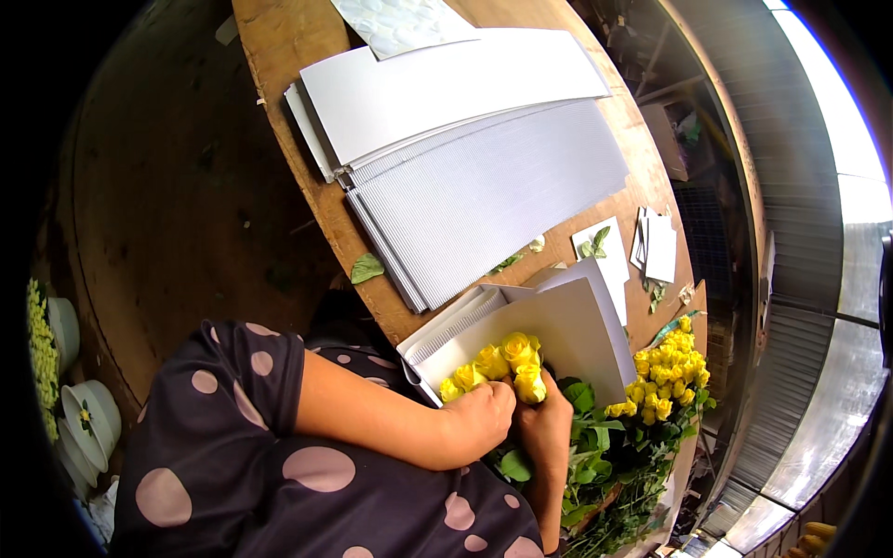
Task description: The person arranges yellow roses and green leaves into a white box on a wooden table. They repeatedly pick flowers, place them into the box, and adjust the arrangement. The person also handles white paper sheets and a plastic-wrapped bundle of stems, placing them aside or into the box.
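Several yellow roses (489, 361) lie in a row on a folded white card wrap (577, 321) at the table's near edge, their heads against the card. My left hand (486, 417) is closed right by the rose heads, and its curled fingers hide what they grip. Close beside it on the right, my right hand (547, 420) is closed around a yellow rose (530, 383) just below its bloom. Corrugated lining (456, 327) shows inside the left part of the wrap.
Beyond the wrap lies a stack of corrugated sheets (493, 186), with smooth white sheets (446, 88) behind. At the right sits a heap of yellow roses (668, 372) with leafy stems (605, 465). Small white cards (659, 249) and loose leaves (366, 269) lie on the wooden table (279, 56).
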A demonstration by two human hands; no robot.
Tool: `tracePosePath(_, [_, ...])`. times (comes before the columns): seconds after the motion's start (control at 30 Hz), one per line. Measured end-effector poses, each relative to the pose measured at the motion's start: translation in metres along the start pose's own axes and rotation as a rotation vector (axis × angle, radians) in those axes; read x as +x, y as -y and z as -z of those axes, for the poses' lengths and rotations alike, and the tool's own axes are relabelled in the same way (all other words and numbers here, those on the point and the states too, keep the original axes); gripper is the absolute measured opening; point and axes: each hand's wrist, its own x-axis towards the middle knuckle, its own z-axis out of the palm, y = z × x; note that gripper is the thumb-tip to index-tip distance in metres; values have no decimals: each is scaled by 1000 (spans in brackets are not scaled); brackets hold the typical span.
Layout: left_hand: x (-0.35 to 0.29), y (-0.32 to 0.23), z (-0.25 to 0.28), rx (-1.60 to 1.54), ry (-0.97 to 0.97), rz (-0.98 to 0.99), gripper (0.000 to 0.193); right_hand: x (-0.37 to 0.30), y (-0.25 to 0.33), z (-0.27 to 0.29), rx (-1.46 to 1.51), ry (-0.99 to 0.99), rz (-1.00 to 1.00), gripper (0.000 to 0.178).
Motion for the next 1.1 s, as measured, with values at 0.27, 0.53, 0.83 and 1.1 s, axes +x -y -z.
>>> tracePosePath(0.27, [0, 3, -6, -6, -209, 26, 31, 5, -11, 8, -72, -201, 141, 17])
tracePosePath(0.53, [9, 6, -8, -16, -222, 33, 25, 11, -22, -17, -156, -426, 127, 20])
tracePosePath(0.83, [18, 18, -2, -5, -175, -12, 26, 17, -21, -19, -167, -442, 102, 18])
tracePosePath(1.1, [21, 17, -2, 57, -112, 23, 27, -16, -17, 43, 88, -294, 61, 35])
